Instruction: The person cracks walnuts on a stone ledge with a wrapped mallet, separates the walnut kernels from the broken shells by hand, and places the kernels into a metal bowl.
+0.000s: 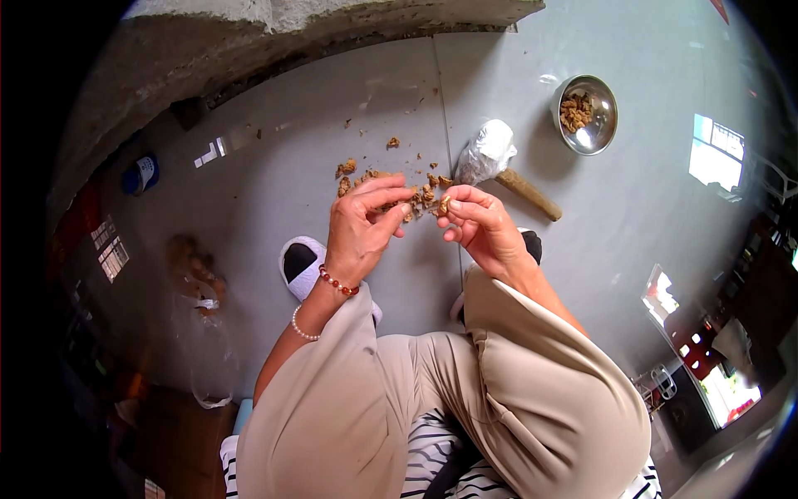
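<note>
Several brown walnut pieces [428, 196] lie on the grey floor in front of me. My right hand [485, 224] pinches a small walnut piece [444, 205] between thumb and fingertips. Just left of it, my left hand [364, 218] hovers over the pile with its fingers apart, hiding part of the pieces. A hammer lies beyond my right hand, its head wrapped in a white plastic bag [489, 151] and its wooden handle [529, 194] bare. At the upper right, a steel bowl [613, 116] holds more walnut pieces.
A rough concrete ledge [274, 50] runs along the top. A blue container [140, 175] stands at the left. Below it is a clear plastic bag [204, 349] with brown items inside. My slippered feet are behind my hands. Small crumbs dot the floor past the pile.
</note>
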Demonstrator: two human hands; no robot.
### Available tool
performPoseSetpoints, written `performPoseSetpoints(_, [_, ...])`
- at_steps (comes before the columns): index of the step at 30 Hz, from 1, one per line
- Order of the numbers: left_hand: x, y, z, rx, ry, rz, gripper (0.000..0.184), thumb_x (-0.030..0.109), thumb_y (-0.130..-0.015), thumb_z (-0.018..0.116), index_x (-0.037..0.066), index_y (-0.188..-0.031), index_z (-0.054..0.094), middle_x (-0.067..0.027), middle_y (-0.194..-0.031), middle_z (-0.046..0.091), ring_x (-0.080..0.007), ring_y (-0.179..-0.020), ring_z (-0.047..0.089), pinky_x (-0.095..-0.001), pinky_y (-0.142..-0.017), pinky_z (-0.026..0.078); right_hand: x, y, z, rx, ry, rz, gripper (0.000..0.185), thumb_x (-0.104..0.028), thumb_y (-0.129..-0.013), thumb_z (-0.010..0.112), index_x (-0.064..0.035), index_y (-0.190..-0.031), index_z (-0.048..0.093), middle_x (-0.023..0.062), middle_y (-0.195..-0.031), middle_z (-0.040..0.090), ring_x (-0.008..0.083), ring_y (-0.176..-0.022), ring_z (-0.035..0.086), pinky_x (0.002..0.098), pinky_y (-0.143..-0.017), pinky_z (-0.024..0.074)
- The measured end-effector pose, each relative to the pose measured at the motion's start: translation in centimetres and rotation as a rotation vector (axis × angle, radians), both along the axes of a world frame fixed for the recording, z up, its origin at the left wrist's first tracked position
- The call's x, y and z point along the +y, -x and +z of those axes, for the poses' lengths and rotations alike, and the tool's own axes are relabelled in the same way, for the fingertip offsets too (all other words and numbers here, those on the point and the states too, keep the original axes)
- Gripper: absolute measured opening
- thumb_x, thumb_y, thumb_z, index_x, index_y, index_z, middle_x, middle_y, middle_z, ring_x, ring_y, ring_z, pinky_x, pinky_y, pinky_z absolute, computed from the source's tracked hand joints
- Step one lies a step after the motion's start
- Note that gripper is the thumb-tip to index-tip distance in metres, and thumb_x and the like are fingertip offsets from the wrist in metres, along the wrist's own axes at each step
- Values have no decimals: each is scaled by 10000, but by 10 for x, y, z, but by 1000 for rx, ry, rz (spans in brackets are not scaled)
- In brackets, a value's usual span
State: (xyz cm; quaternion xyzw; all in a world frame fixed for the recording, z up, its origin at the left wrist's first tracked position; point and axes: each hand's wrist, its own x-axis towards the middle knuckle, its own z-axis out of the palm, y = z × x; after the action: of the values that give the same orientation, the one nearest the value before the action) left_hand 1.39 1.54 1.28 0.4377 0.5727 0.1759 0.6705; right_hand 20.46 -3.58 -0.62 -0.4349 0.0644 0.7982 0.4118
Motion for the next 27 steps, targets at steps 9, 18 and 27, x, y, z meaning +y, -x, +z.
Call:
performPoseSetpoints(9, [0, -7, 5, -157, 154, -15, 132, 51, -803, 656, -12, -917, 677, -32, -814, 645, -68, -643, 580, -191, -527, 484, 0, 13, 7, -147, -63, 85, 129, -90, -828, 638, -20, -929, 601, 57, -837, 629, 120, -716, 617, 239, -618, 526])
performPoseSetpoints(18, [-2, -3, -1, -132, 199, 73, 129, 132, -843, 642, 17, -787, 658, -23, -681, 639, -48, -512, 544, -160, -437, 416, 7, 3, 20, -670, -228, 152, 76, -53, -813, 625, -13, -876, 613, 19, -758, 618, 84, -661, 590, 216, -584, 483])
performPoseSetpoints(27, [6, 21, -16, -8, 21, 262, 253, 201, -908, 574, 18, -738, 615, -27, -648, 604, -41, -507, 525, -158, -418, 391, 35, -101, 19, -1498, -354, -126, 173, -40, -832, 626, -26, -1003, 642, 17, -791, 637, 70, -677, 591, 207, -572, 489])
